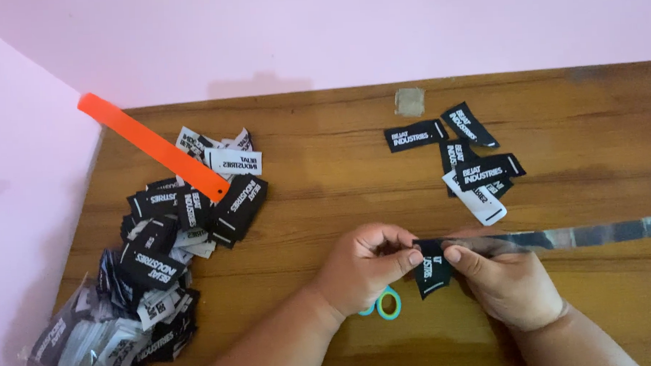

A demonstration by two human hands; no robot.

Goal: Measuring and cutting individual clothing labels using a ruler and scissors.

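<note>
Labels (162, 261) at frame left: black with white print; strip (151, 146) upper left: orange; bench (325, 183): brown woodgrain; tape (580, 234) right: silver; wall (334, 31): pink

silver strip (587, 234) cut off rt, scissors (388, 304) mostly under hands

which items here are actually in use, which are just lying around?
In use: black label pinched by left hand and right hand; shiny strip at the label.

Lying about: big label pile, small label pile, orange strip, scissors, tape scrap.
</note>
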